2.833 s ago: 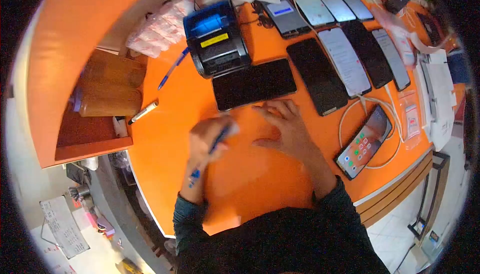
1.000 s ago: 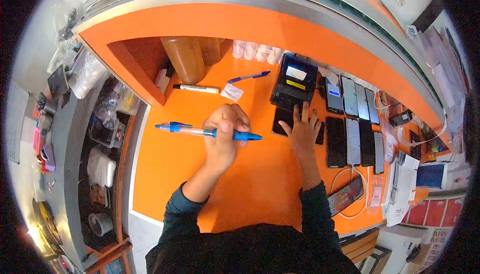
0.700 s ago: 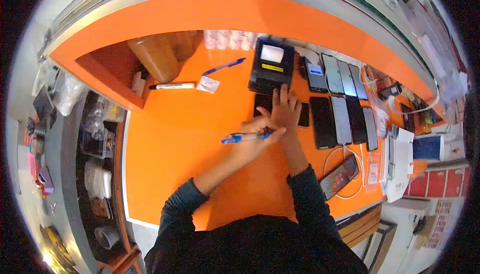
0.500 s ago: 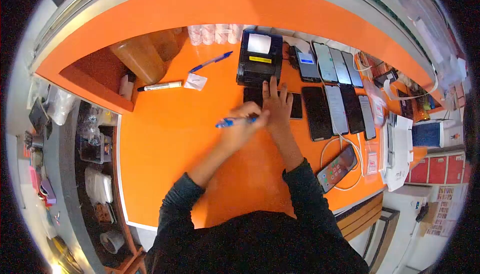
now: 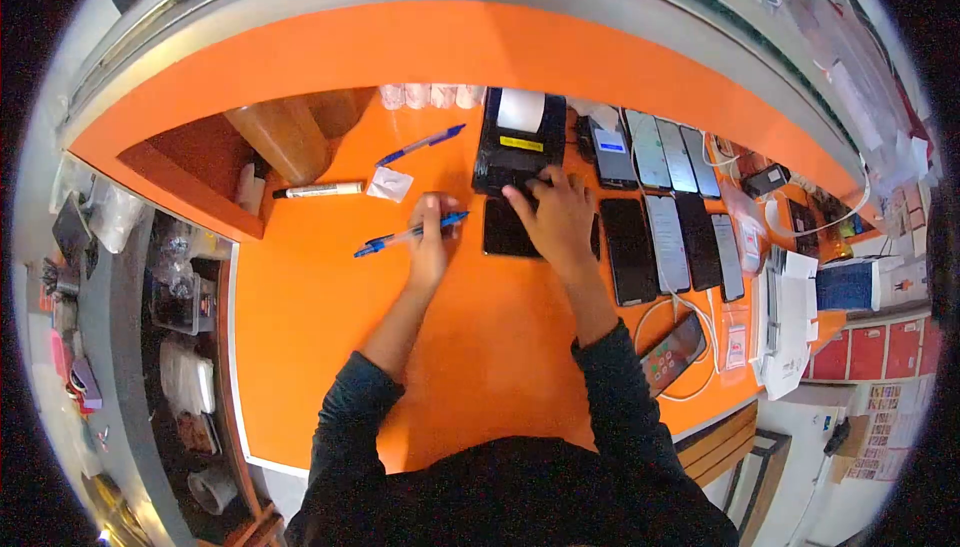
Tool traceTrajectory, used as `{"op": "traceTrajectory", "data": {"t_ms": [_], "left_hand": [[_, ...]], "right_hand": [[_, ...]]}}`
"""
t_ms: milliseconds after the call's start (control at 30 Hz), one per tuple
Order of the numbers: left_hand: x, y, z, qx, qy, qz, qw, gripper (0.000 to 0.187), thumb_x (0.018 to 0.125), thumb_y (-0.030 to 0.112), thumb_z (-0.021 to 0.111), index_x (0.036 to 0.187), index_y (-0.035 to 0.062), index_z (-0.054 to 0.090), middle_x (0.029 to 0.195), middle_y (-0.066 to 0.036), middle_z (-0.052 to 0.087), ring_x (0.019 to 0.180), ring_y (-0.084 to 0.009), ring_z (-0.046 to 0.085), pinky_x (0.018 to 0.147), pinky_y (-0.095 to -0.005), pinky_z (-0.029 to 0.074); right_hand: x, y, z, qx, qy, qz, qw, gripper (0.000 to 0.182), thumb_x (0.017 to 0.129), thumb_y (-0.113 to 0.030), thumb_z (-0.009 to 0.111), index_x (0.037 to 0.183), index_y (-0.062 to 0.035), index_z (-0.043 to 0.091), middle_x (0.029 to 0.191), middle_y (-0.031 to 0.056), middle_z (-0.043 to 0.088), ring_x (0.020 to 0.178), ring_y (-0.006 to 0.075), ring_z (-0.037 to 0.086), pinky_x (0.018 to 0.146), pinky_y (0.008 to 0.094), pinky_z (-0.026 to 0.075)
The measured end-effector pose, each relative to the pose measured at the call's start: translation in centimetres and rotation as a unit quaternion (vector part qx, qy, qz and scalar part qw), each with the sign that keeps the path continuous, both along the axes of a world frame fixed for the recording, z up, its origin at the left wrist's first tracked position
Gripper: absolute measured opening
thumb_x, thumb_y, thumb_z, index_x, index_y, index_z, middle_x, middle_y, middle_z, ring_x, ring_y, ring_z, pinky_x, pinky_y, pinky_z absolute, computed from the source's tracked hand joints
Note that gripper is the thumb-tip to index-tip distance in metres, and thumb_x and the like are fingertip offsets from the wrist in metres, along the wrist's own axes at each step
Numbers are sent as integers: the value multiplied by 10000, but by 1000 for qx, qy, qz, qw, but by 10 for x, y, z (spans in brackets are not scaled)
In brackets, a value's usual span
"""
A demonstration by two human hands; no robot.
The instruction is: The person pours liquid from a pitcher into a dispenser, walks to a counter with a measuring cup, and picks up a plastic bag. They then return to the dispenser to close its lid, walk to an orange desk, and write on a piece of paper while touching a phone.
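My left hand (image 5: 430, 242) holds a blue pen (image 5: 385, 244) between its fingers over the orange counter (image 5: 310, 347). The pen lies nearly level, pointing to the left. My right hand (image 5: 560, 215) rests with its fingers apart over a dark phone (image 5: 508, 230) that lies crosswise on the counter; part of the phone is hidden under the hand. Its fingertips are at the front edge of a black receipt printer (image 5: 522, 142) with a white paper roll. What is under the palm cannot be made out.
Several phones (image 5: 627, 252) stand in rows to the right, with white cables around a lit phone (image 5: 672, 355). A second blue pen (image 5: 420, 145), a marker (image 5: 318, 190) and a small white packet (image 5: 389, 184) lie at the back left. Papers (image 5: 785, 322) are stacked at the right edge.
My left hand has moved left, away from my right hand, with the pen. My right hand's fingers have spread and bent near the printer. The camera view has tilted slightly.
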State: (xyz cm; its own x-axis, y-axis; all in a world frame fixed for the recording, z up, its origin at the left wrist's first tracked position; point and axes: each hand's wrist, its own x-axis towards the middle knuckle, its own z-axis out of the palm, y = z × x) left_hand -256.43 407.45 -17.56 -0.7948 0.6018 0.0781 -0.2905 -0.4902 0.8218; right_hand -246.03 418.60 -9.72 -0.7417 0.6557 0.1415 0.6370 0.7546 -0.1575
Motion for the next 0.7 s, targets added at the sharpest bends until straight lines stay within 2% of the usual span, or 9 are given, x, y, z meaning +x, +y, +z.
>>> {"op": "traceTrajectory", "data": {"t_ms": [100, 200, 267, 367, 400, 500, 600, 667, 700], "left_hand": [[3, -2, 8, -2, -60, 11, 998, 394, 885, 385, 330, 842, 33, 499, 562, -20, 487, 440, -79, 420, 396, -189, 310], [2, -8, 11, -112, 86, -47, 989, 408, 879, 397, 340, 845, 25, 506, 545, -34, 494, 437, -80, 432, 399, -191, 325], [-4, 2, 10, -113, 169, -24, 979, 249, 864, 272, 438, 825, 37, 512, 617, -37, 525, 532, -87, 474, 478, -194, 369], [-11, 21, 48, -184, 328, 55, 925, 111, 762, 38, 554, 839, 48, 475, 810, -44, 532, 722, -118, 477, 628, -222, 386], [-15, 32, 52, -135, 355, 80, 922, 158, 739, 10, 555, 857, 52, 459, 844, -51, 521, 744, -130, 473, 653, -226, 385], [-42, 72, 23, -84, 463, 83, 878, 389, 636, -107, 548, 938, 85, 394, 992, -75, 461, 893, -181, 454, 783, -241, 364], [-57, 105, -11, 108, -22, -167, 980, 289, 680, -62, 481, 907, 101, 411, 984, -58, 447, 864, -164, 459, 729, -252, 411], [-49, 99, -7, 50, 323, -43, 944, 329, 668, -70, 481, 931, 105, 392, 928, -44, 413, 828, -152, 437, 727, -235, 385], [-54, 96, -15, -15, 356, -41, 933, 323, 681, -71, 453, 938, 114, 386, 897, -20, 380, 823, -140, 407, 721, -237, 367]], "right_hand": [[-24, 36, -5, 87, 183, 38, 978, 405, 682, -299, 611, 990, -46, 535, 1020, 120, 462, 939, 312, 450, 777, 444, 361], [-47, 64, 1, 117, 208, 78, 968, 606, 611, -263, 662, 1131, -69, 417, 1135, 174, 391, 1082, 396, 326, 868, 469, 302], [-56, 81, -3, 153, 175, 144, 962, 528, 599, -217, 661, 1068, -65, 471, 1086, 178, 438, 1044, 364, 379, 867, 469, 291], [-57, 83, 4, 2, 201, 179, 963, 337, 539, -109, 636, 869, -113, 569, 937, 142, 534, 946, 323, 468, 815, 451, 322], [-59, 77, 8, -46, 229, 177, 956, 306, 530, -88, 628, 829, -125, 580, 919, 136, 540, 940, 322, 468, 801, 448, 330], [-55, 61, 9, 111, 293, 237, 919, 83, 573, -125, 586, 655, -137, 593, 849, 69, 550, 900, 269, 481, 782, 419, 340], [-38, 61, -4, 207, 150, 230, 939, 89, 619, -210, 534, 650, -157, 599, 824, 1, 526, 915, 192, 467, 802, 394, 348], [-28, 63, -14, 290, 190, 246, 905, 75, 588, -222, 537, 616, -184, 596, 784, -46, 505, 915, 151, 446, 831, 359, 324], [-23, 65, -19, 285, 187, 240, 909, 74, 590, -223, 535, 609, -183, 594, 778, -49, 500, 910, 150, 445, 831, 350, 321]]}}
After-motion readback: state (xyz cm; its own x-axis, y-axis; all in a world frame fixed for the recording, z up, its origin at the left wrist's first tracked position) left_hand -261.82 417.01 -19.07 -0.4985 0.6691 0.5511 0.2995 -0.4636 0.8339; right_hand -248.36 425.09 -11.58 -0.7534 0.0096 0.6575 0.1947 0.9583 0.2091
